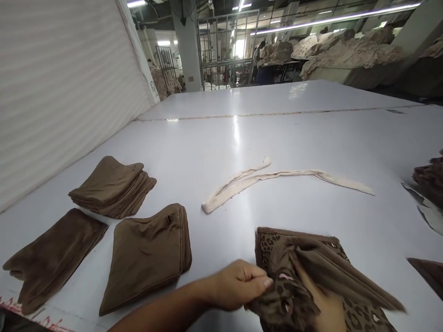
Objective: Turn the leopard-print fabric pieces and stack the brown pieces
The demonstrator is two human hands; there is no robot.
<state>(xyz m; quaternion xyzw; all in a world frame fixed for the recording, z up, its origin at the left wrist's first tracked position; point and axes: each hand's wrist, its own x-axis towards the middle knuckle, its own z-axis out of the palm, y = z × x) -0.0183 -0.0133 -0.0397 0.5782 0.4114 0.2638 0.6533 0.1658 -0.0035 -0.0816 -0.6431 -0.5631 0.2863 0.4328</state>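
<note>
My left hand [238, 285] is closed, its thumb and fingers pinching the edge of a brown fabric piece [332, 267] with a leopard-print side. Blurred and partly covered by the folds, my right hand [327, 309] grips the same bunched piece; most of its fingertips are hidden. Under this piece lies a leopard-print fabric panel [360, 316] with a brown fuzzy edge, flat on the table at the lower right. To the left of my hands is a small stack of brown fabric pieces [145, 258] with a small hole near one corner.
A taller brown stack [107, 184] and a darker brown stack [55, 253] lie at the left of the white table [221, 143]. A cream fabric strip [242, 182] curves across the middle. Dark fuzzy fabric [431, 180] sits at the right edge. A white quilted sheet [62, 69] rises at the left.
</note>
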